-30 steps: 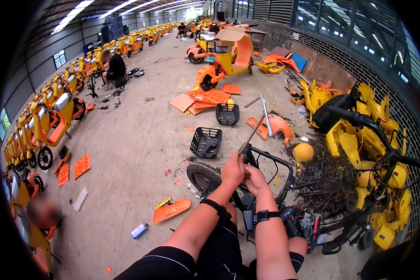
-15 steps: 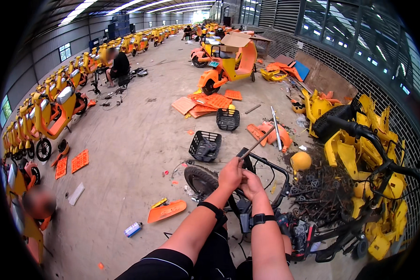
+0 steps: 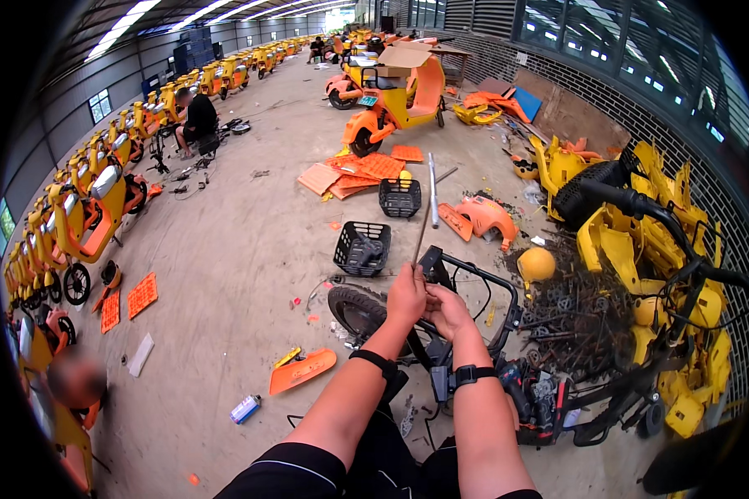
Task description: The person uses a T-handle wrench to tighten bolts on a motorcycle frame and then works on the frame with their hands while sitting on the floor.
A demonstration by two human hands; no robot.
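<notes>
My left hand [image 3: 406, 297] is closed on a long metal rod [image 3: 420, 237], raised over the black bare scooter frame [image 3: 470, 264]. A silver tubular piece [image 3: 433, 191] shows at the rod's far end; whether they are joined I cannot make out. My right hand [image 3: 447, 312] is curled just beside and below the left, touching it, what it grips hidden. Under my hands lies the black tyre [image 3: 349, 314]. Power tools [image 3: 541, 399] lie by the frame at lower right, beside black handlebars [image 3: 666, 258].
Black crates [image 3: 362, 248], orange panels [image 3: 341, 179] and scooters [image 3: 416, 100] stand or lie ahead. Yellow body parts [image 3: 607, 241], a yellow helmet [image 3: 537, 264] and dark metal scraps [image 3: 574, 324] heap at right. Scooter rows [image 3: 83, 216] line the left, near a seated person [image 3: 195, 116].
The rod and silver piece first swung right, then back left to point more steeply away from me. Both hands shifted slightly left and stayed closed together.
</notes>
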